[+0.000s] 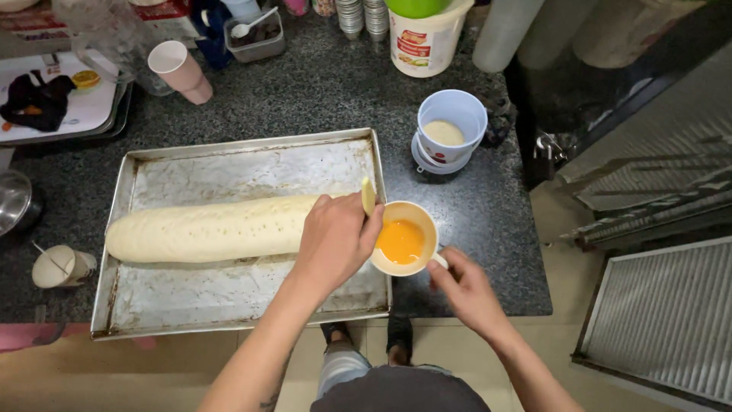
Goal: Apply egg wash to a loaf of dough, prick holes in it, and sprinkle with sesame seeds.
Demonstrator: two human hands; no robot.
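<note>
One dough log (206, 227) | long axis left-right | on tray (252, 156)

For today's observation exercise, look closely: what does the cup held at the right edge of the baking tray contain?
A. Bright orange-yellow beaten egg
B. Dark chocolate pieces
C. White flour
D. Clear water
A: the cup, steadied by its handle with the right hand, holds a glossy orange-yellow liquid like beaten egg, while the left hand holds a brush at its rim, beside the long dough log on the baking tray.
</note>
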